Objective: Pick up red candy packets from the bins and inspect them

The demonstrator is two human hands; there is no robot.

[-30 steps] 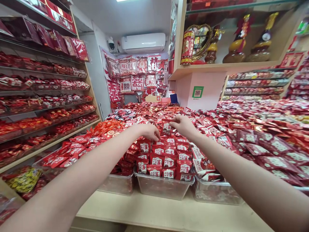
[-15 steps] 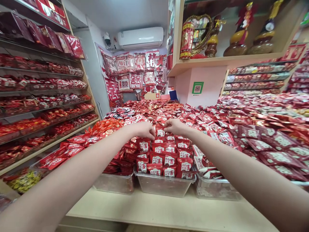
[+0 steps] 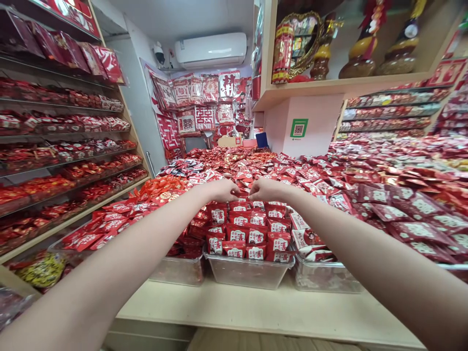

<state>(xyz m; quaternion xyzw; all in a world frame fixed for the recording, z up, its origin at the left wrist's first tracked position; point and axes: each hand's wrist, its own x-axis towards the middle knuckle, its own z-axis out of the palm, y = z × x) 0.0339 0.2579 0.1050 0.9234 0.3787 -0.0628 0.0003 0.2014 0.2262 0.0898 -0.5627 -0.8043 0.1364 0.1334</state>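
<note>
Both my arms reach out over a clear plastic bin (image 3: 248, 274) filled with rows of small red packets (image 3: 236, 235) that carry white labels and dark characters. My left hand (image 3: 224, 190) is at the back of these rows, its fingers curled downward. Close on its right, my right hand (image 3: 266, 190) has its fingers bent down and drawn together. A narrow gap with red packets in it lies between the hands. The fingertips are at the packets there; what they grip, if anything, is too small to make out.
More clear bins stand on either side, one with red packets (image 3: 179, 270), one with red-and-white packets (image 3: 329, 278). The pale counter edge (image 3: 256, 307) runs in front. Shelves of packets (image 3: 66, 129) rise at left; a wooden cabinet (image 3: 340, 85) overhangs at right.
My view has tilted slightly, so the bins sit a little higher. The left hand has shifted slightly up and right, closer to the right hand, which stays in nearly the same place.
</note>
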